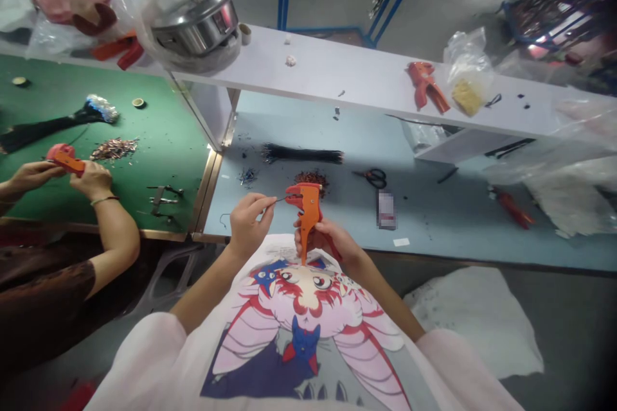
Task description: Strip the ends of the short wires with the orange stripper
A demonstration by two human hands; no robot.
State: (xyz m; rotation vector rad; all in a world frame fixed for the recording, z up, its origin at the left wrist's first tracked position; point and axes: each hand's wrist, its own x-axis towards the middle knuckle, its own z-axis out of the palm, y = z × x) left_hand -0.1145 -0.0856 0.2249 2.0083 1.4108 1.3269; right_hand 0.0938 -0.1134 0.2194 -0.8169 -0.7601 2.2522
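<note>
**We hold a thin wire (282, 200) up to an orange wire stripper (306, 209).**

Far left, a co-worker's hands (65, 172) grip a similar orange stripper (65, 159) above a green mat (48, 103), near copper scraps (114, 149) and pliers (164, 196). Our left hand (248, 225) pinches the wire in a narrow grip between thumb and fingers, its end reaching the stripper's head. Our right hand (318, 237) wraps firmly around the stripper's handle, holding the tool upright above our shirt, just in front of the pale blue bench (270, 218). On the bench lie black wires (302, 154), reddish clippings (311, 181), and, further right, black-handled scissors (375, 178).
</note>
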